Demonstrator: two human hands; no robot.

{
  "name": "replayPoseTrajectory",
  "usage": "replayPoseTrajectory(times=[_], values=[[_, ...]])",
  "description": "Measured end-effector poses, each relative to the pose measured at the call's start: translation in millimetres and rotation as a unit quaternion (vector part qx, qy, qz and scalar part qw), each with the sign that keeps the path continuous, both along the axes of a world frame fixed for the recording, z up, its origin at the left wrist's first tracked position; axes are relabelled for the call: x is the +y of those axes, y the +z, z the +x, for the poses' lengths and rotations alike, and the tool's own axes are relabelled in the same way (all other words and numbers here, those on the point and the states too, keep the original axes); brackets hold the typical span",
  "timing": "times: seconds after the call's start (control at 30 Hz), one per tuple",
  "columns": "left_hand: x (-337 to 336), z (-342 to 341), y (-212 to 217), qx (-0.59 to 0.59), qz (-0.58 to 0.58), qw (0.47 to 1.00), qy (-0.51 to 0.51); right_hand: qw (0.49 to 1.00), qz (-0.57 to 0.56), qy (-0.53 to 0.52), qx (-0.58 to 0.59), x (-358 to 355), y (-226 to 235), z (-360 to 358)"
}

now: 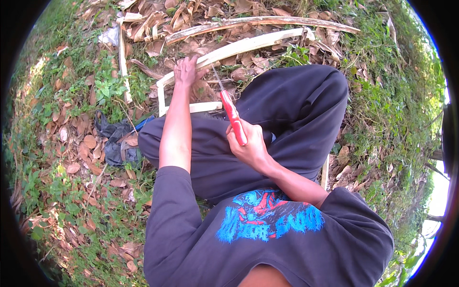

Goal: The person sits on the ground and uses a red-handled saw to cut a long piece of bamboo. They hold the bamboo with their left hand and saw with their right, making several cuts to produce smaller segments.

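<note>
A long, pale, slightly curved wooden strip (248, 45) lies slanting across the ground in front of my crossed legs. My left hand (185, 71) is closed on it toward its left end, fingers over the far side. In my right hand (250, 143) is a red-handled hand saw (230, 112), gripped by the handle's near end. Its thin blade, seen almost edge-on, points away from me, and the tip meets or nearly meets the strip just right of my left hand. Shorter pale pieces (203, 107) form a corner below the strip's left end; whether they are joined is unclear.
Beyond the strip lies a weathered brown branch (267, 21) among dry leaves. Another pale stick (123, 67) stands out at left, near a whitish plastic scrap (110, 36). A crumpled black plastic bag (114, 143) rests beside my left knee. Grass and leaf litter surround me.
</note>
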State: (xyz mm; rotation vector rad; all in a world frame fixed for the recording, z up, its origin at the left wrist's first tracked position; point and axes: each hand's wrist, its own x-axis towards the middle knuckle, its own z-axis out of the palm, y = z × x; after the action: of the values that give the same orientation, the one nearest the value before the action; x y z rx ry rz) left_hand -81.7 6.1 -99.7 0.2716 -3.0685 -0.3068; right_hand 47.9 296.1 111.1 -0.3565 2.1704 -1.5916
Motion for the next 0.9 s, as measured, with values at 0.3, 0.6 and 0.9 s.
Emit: replayPoseTrajectory(times=[0.3,0.6,0.9], values=[[4.2,4.1,4.1,0.005,-0.015,1.0,0.0,1.0,-0.005,-0.026,-0.013,0.6,-7.2,4.1],[4.2,3.4,1.3,0.037,-0.009,0.999,0.001,0.999,0.009,-0.031,-0.016,-1.4,-4.6,4.6],[1.9,-0.2,2.3,0.027,-0.009,1.0,0.013,0.998,-0.019,-0.049,0.033,-16.0,-30.9,1.0]])
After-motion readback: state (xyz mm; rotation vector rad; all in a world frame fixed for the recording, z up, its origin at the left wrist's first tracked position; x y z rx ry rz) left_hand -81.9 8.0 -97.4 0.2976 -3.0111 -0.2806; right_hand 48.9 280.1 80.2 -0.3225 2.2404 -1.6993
